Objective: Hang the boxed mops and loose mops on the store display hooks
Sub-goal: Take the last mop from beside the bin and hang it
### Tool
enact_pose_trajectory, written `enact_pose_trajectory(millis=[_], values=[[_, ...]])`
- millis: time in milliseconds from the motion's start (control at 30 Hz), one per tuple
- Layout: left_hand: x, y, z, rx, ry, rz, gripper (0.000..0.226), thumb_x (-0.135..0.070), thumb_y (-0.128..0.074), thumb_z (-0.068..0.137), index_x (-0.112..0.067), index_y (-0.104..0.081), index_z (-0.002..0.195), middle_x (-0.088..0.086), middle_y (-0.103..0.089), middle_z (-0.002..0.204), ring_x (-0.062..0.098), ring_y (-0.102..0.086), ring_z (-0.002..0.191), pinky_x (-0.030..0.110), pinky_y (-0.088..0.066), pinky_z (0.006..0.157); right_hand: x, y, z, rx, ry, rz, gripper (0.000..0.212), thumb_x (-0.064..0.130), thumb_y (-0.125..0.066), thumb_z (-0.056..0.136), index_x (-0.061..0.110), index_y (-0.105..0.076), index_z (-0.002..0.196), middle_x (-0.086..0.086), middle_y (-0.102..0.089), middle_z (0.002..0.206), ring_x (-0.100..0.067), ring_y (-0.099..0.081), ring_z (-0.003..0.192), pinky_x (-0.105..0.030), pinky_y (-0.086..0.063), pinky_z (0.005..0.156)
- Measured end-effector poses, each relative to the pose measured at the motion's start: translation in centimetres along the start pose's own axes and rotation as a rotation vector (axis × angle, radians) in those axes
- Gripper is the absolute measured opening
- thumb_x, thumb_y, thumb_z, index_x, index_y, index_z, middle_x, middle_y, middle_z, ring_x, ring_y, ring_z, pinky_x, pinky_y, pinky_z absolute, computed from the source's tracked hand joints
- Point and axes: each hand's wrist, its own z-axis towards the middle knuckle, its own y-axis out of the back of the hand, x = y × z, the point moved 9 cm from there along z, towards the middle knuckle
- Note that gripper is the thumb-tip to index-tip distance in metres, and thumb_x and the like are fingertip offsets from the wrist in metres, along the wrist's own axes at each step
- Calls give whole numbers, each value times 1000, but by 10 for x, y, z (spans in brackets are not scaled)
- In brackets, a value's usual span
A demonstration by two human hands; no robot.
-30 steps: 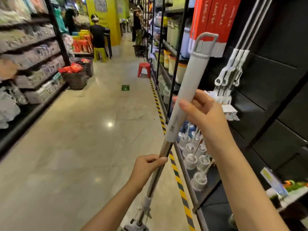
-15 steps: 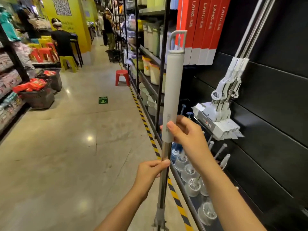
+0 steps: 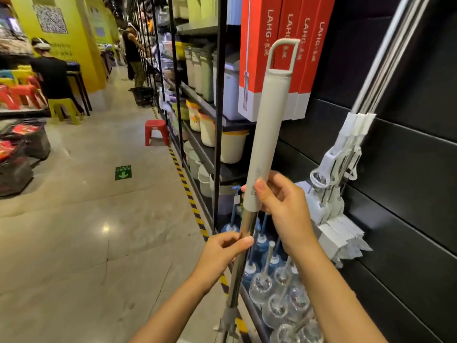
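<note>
The mop (image 3: 265, 134) stands nearly upright in the aisle, leaning slightly right at the top, held in front of the shelving. Its upper part is a long pale grey sleeve, round and smooth, capped by a flat collar and a rounded rectangular hanging loop of the same colour. Faint lettering runs along the sleeve near its lower end. Below the sleeve a shiny metal pole continues down to a grey joint at the bottom edge of view; the head itself is cut off. The loop sits in front of the red boxes (image 3: 284, 53) marked LAHG.

The right hand (image 3: 282, 206) grips the lower end of the sleeve, thumb across the front and fingers curled behind it. The left hand (image 3: 222, 251) holds the metal pole just below, thumb pressed along the pole and fingers wrapped round.

To the right, several hung mops (image 3: 346, 157) lean against the black panel wall (image 3: 408, 169), their white heads bunched low. Toilet brushes (image 3: 272, 288) in clear holders stand on the bottom shelf behind the pole.
</note>
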Motion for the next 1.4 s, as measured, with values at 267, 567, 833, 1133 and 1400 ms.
enact_pose_trajectory(millis=[267, 567, 833, 1133, 1400], values=[[-17, 8, 119, 105, -33, 15, 23, -41, -69, 76, -27, -67, 58, -7, -54, 58, 6, -52, 60, 17, -45, 62, -33, 21, 101, -71, 25, -8, 23, 36, -59, 85, 23, -63, 103, 0, -73, 91, -14, -71, 90, -29, -58, 75], [-11, 0, 253, 441, -27, 19, 30, -46, -68, 76, -16, -70, 71, -3, -54, 66, 8, -55, 67, 16, -49, 64, -65, 44, 194, -319, 30, -114, 20, 32, -55, 82, 20, -64, 95, -6, -71, 89, -12, -72, 81, -24, -58, 71], [-42, -6, 333, 707, -57, -37, 44, -48, -74, 71, -4, -67, 74, -1, -58, 66, 10, -56, 66, 14, -48, 56, -62, 48, 256, -597, 37, -257, 16, 35, -54, 81, 26, -64, 91, 10, -74, 76, -8, -71, 75, -16, -55, 62], [-121, -34, 358, 963, -220, -121, 40, -60, -69, 66, -23, -56, 54, -2, -42, 60, 7, -45, 56, 13, -43, 53, 2, 64, 289, -785, 125, -360, 30, 39, -53, 81, 16, -65, 96, -1, -72, 81, -13, -71, 74, -19, -55, 59], [-200, -52, 378, 998, -343, -182, 48, -61, -66, 70, -19, -57, 50, -9, -50, 47, 2, -52, 47, 10, -45, 53, 65, 86, 324, -821, 196, -444, 20, 32, -50, 95, 17, -65, 96, -7, -71, 87, -12, -71, 73, -19, -54, 58]])
